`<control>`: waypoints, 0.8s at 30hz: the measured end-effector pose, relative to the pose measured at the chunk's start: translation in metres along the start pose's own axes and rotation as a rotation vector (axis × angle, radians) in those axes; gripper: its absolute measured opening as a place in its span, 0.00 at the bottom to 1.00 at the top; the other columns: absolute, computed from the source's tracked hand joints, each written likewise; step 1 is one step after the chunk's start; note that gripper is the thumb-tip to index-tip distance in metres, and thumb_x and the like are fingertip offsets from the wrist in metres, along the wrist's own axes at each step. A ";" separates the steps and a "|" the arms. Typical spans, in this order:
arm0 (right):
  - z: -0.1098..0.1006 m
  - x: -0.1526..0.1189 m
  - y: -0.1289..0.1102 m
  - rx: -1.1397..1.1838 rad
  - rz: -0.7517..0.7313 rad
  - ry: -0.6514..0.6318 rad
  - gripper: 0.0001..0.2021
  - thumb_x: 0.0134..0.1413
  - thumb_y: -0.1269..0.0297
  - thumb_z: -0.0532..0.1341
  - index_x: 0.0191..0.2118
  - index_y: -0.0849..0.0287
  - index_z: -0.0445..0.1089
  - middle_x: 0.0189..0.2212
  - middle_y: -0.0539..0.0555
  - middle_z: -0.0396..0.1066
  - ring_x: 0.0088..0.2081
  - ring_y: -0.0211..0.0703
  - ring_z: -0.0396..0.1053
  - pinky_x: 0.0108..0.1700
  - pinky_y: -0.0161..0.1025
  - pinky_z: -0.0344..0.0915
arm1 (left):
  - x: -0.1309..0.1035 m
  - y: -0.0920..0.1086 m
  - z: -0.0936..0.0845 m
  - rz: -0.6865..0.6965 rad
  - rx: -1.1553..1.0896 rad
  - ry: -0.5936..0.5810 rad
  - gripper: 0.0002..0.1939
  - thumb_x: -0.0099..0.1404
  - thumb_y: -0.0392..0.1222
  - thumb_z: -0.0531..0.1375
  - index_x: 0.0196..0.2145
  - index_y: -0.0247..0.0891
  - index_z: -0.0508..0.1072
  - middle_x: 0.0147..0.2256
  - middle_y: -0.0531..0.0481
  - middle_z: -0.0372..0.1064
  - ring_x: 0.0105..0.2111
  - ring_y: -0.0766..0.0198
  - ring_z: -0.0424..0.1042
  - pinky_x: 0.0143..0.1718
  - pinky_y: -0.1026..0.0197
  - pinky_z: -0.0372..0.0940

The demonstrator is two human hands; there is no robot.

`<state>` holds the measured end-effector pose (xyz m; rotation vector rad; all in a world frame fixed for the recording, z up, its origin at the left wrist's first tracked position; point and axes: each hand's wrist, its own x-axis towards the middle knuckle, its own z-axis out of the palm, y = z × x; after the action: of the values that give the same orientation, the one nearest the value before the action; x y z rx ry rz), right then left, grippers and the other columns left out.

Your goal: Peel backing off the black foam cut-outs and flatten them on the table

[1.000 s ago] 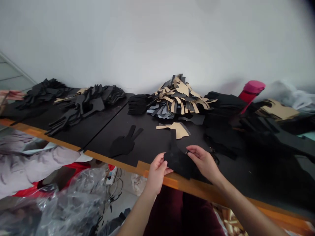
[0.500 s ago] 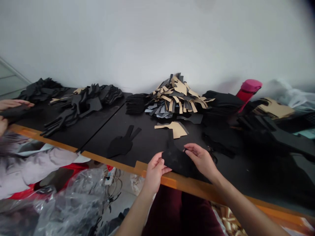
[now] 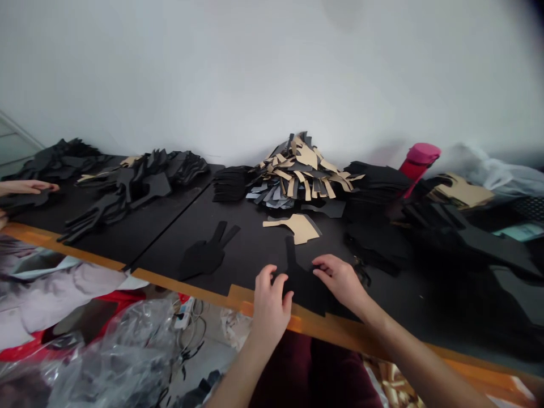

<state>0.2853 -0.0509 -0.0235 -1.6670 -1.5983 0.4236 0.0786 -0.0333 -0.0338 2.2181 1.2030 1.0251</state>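
A flat black cut-out piece [image 3: 305, 286] with a narrow stem lies on the black table in front of me, its stem pointing away. At its left edge my left hand [image 3: 271, 303] is open, fingers curved and apart. Thumb and index finger of my right hand [image 3: 343, 284] pinch the piece's right edge. Just beyond the stem rests a tan cut-out piece [image 3: 300, 226] with a dark layer under it. Another black piece with two prongs [image 3: 206, 255] lies to the left.
A heap of tan and dark pieces [image 3: 304, 164] stands by the wall, between black stacks [image 3: 229, 184]. A pink-capped bottle [image 3: 419, 161] is at the right. Another person's hand [image 3: 29, 187] works at far left. Orange tape [image 3: 191, 286] runs along the table edge.
My left hand has let go of the black piece and its fingers have spread. The piece now lies flatter on the table. The view has shifted slightly.
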 end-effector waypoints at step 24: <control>0.017 0.098 0.007 -0.503 -0.457 -0.187 0.09 0.60 0.68 0.52 0.37 0.62 0.69 0.37 0.59 0.69 0.42 0.46 0.66 0.47 0.42 0.63 | -0.006 -0.007 0.004 0.289 0.176 -0.020 0.11 0.61 0.39 0.57 0.42 0.34 0.68 0.46 0.39 0.61 0.49 0.50 0.59 0.47 0.45 0.61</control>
<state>0.2934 0.0485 -0.0136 -1.5649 -2.2936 -0.0709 0.0754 -0.0343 -0.0430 2.5902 1.0181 1.0343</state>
